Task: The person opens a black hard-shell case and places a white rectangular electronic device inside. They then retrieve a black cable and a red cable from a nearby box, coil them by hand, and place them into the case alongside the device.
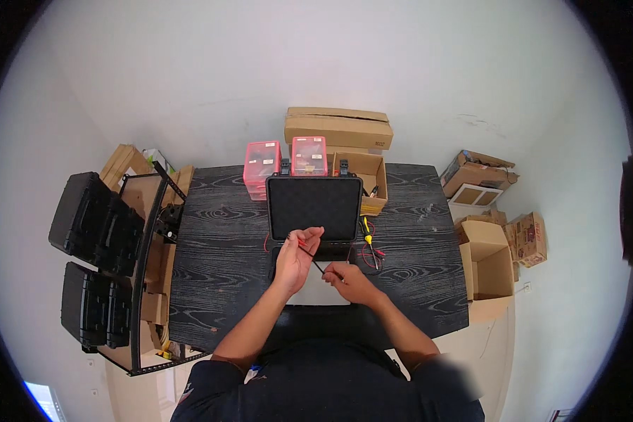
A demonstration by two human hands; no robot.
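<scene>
2 bare hands, seen from above, meet over a black table (218,232), with a thin dark strand (316,264) slanting between them. Its upper end is red. The right hand (352,281) pinches the lower end in its fingertips; the left hand (297,266) is half curled, the red end by its thumb (whether it grips or merely cradles, I cannot tell). The strand is above a pale surface (308,292), just in front of an open black case (315,207) whose lid stands raised, facing the person.

Working this well probably calls for a steady left hand, a light pinch near the lower end and a straight strand, with wrists kept off the case's edge.

Counted: 1 strand, 1 open case, 1 yellow tool (368,239) beside red and black leads (380,254) too tangled to number. Behind the lid are 2 columns of pink boxes (262,160), 1 open carton (374,169) and 1 long carton (337,130). Leftward, 1 shelf (143,281) bears at least 2 black cases (84,211); rightward, at least 3 floor boxes (489,264).
</scene>
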